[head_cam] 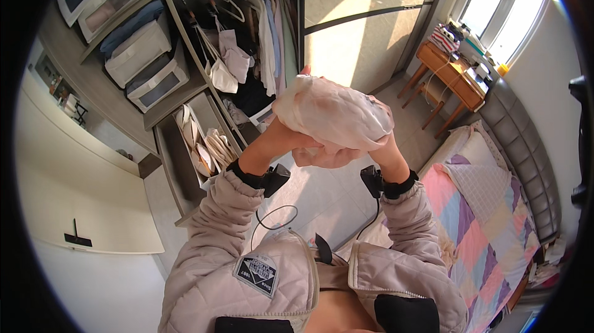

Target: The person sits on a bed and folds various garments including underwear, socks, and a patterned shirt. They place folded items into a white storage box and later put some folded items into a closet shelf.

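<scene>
Both of my hands hold a soft, pale pink-white bundle (332, 112) in front of me, wrapped in thin translucent material. What is inside cannot be made out. My left hand (297, 139) supports it from the left and below, with one fingertip showing over the far edge. On the other side, my right hand (386, 140) grips the right end, its fingers mostly hidden by the bundle. An open drawer (171, 173) lies below and to the left, with folded light-coloured fabric items (218, 147) standing in its compartments.
An open wardrobe section holds hanging clothes (267, 31) and cloth bags (222, 73). Fabric storage boxes (158, 87) sit on shelves to the left. A sliding door (343, 54) stands beyond. At right are a wooden desk (448, 75) and a bed with a patchwork cover (482, 221).
</scene>
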{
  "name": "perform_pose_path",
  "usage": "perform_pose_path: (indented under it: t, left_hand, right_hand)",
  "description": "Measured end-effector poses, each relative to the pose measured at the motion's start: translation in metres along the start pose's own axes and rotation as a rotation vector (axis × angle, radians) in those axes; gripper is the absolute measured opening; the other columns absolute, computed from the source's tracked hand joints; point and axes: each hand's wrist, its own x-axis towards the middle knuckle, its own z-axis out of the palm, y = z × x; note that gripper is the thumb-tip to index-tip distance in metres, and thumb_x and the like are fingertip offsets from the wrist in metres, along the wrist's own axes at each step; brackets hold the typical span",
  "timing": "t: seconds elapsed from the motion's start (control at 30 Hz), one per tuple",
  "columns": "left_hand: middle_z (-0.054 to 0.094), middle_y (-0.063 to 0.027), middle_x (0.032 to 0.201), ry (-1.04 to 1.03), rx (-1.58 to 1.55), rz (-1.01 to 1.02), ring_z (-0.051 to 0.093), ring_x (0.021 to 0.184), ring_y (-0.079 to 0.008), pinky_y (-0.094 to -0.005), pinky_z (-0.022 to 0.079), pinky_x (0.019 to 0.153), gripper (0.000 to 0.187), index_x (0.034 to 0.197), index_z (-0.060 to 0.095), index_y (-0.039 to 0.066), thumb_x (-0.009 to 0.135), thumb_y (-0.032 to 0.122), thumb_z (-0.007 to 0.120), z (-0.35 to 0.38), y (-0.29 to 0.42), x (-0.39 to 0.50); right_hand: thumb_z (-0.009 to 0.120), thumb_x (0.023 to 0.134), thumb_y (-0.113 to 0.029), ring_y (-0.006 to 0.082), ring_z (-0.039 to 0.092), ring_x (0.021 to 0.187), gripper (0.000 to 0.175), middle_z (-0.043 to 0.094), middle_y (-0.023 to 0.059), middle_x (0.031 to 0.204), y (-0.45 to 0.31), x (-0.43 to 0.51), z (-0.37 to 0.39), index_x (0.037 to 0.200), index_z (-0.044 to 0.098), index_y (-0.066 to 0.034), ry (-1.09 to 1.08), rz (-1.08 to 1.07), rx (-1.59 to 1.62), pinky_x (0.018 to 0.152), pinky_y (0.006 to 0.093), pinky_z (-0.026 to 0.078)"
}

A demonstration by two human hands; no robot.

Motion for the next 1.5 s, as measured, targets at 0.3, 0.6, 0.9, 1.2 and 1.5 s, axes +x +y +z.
perform_pose_path:
  t: [0.3,0.6,0.9,1.2,1.5]
  left_hand:
    - [0.061,-0.0055,0.107,0.260,0.172,-0.036,0.056,0.101,-0.0137,-0.0293,0.045,0.088,0.050,0.115,0.054,0.002,0.068,-0.002,0.072,-0.136,0.046,0.054]
    - [0.063,-0.0068,0.104,0.472,0.423,-0.017,0.060,0.095,-0.0147,-0.0286,0.047,0.083,0.042,0.109,0.057,-0.001,0.069,-0.001,0.068,-0.285,0.099,0.149]
    - [0.060,-0.0069,0.110,0.565,0.789,0.194,0.056,0.102,-0.0160,-0.0279,0.045,0.087,0.056,0.120,0.051,0.002,0.069,0.007,0.075,-0.347,0.099,0.250]
    - [0.061,-0.0056,0.109,1.084,0.732,0.321,0.057,0.100,-0.0200,-0.0348,0.046,0.085,0.031,0.114,0.056,0.001,0.088,0.017,0.051,-0.453,0.116,0.289]
    - [0.062,-0.0187,0.102,0.725,1.987,0.094,0.056,0.096,-0.0371,-0.0406,0.046,0.080,0.027,0.102,0.060,0.006,0.078,0.018,0.059,-0.491,0.091,0.338]
  right_hand:
    - [0.079,0.069,-0.012,0.0132,0.052,0.107,0.066,0.055,0.0059,0.117,0.029,0.197,0.035,0.124,0.044,-0.0017,-0.178,0.029,-0.091,0.094,0.0291,0.041]
    - [0.084,0.060,-0.022,0.0261,0.043,0.124,0.103,0.041,0.0116,0.137,0.001,0.407,0.059,0.144,0.026,-0.0134,-0.379,-0.437,-0.381,0.103,0.0349,0.034]
    - [0.079,0.060,-0.018,0.0165,0.059,0.095,0.069,0.062,0.0083,0.108,0.002,0.591,0.077,0.121,0.052,-0.0041,-0.593,-0.698,-0.718,0.086,0.0306,0.045]
    - [0.073,0.066,-0.005,0.0173,0.059,0.092,0.042,0.064,0.0093,0.102,-0.002,0.727,0.106,0.106,0.062,0.0034,-0.833,-0.443,-0.003,0.082,0.0290,0.045]
    - [0.072,0.069,-0.023,0.0210,0.062,0.091,0.048,0.063,0.0141,0.102,0.039,0.796,0.133,0.109,0.060,0.0011,-0.914,-0.315,-0.084,0.074,0.0300,0.050]
